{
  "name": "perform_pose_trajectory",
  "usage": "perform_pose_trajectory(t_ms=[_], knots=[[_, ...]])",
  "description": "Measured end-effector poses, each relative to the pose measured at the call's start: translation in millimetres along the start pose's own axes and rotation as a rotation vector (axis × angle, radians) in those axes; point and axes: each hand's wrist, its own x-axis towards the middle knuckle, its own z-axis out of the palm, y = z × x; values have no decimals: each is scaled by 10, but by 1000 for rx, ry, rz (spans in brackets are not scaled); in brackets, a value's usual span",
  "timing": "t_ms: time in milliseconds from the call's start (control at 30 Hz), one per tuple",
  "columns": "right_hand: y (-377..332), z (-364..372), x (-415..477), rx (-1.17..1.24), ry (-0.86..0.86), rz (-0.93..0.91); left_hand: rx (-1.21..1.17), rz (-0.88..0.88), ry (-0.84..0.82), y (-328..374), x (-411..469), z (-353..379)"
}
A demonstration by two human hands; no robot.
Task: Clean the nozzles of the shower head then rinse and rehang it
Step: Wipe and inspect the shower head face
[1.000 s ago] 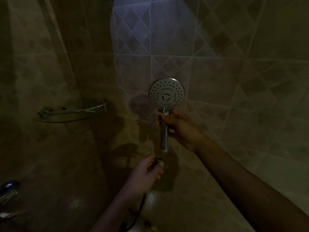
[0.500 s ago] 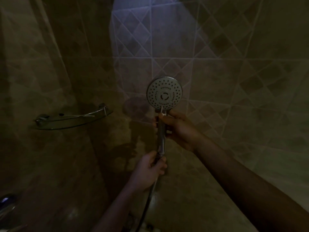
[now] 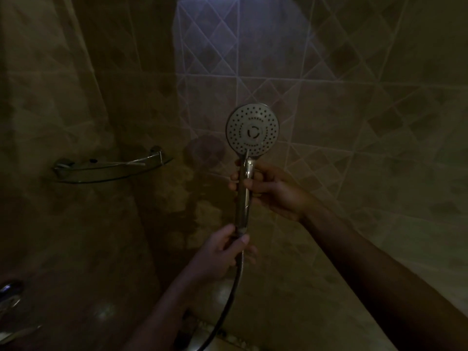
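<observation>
1. The shower head (image 3: 253, 130) stands upright at centre frame, its nozzle face toward the camera, in front of the tiled wall (image 3: 379, 97).
2. The right hand (image 3: 274, 190) grips the handle just below the head, fingers curled round it.
3. The left hand (image 3: 220, 250) pinches the hose (image 3: 229, 297) end at the handle's base.
4. A glass corner shelf (image 3: 109, 171) sits at mid-left.

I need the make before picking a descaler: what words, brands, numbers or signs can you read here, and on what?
No text can be read in this view.
Shower head: only nozzle holes and a broken ring at the centre of the face, which looks like a slot, not a letter.
Hose, shelf, tap: no marks show, and the picture is too dark for small print.
</observation>
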Motion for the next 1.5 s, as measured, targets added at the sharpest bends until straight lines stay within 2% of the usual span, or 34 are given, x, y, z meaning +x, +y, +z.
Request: perform_pose_trajectory(t_ms=[167,300,533,633,800,1000,1167,1367,1500], knots=[[43,-7,-29,-2,56,-11,37,33,25,4,-38,-11],[61,35,-58,-113,92,-67,82,59,98,-9,-44,54],[122,83,-118,-353,310,-112,67,75,151,-54,-60,113],[152,98,-138,-381,266,-102,73,73,146,-57,-75,125],[134,61,-153,-239,108,-44,47,59,170,-77,-71,104],[155,164,-134,-390,170,-105,37,44,162,-122,-102,109],[254,261,-96,-419,211,-125,27,41,184,-194,-123,103],[242,225,-92,-273,96,-67,28,56,191,-190,-132,17],[282,267,-38,-402,201,-100,67,113,203,-230,-135,16]])
